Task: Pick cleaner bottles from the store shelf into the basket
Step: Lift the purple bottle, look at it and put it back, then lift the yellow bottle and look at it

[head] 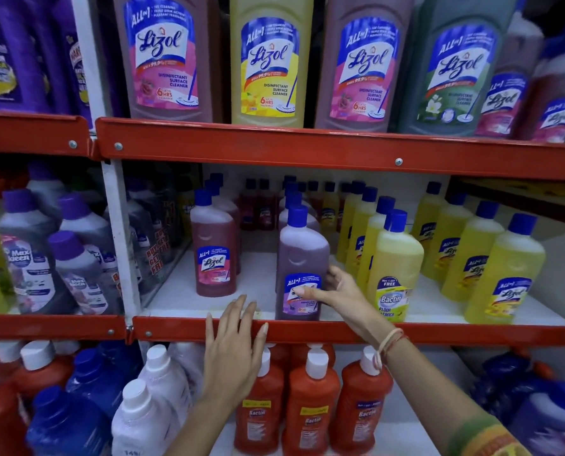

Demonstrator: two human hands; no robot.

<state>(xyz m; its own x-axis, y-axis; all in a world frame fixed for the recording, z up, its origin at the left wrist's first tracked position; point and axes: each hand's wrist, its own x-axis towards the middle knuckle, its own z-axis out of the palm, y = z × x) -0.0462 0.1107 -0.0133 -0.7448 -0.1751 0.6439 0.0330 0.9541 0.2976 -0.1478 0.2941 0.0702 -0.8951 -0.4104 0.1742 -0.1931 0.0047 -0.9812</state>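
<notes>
The purple cleaner bottle (302, 264) stands upright at the front edge of the middle shelf (307, 329), its blue cap up and its label facing outward. It is gripped low on its body by the right hand (335, 289): the thumb is laid across the label, while the fingers are wrapped round the bottle's far side and are mostly hidden behind it. Part of the label print is covered by the thumb. To the left of this bottle, apart from it, a pink bottle (213, 245) is seen upright. Just to its right a yellow Bactin bottle (394, 268) is placed, its lower label cut across by the right wrist. Below and left of the purple bottle, the left hand (233, 350) is held flat with fingers spread, empty, overlapping the shelf's red front lip; whether the lip is touched cannot be told. Orange bottles (312, 399) on the shelf beneath are partly hidden by both forearms. No basket is in view.
</notes>
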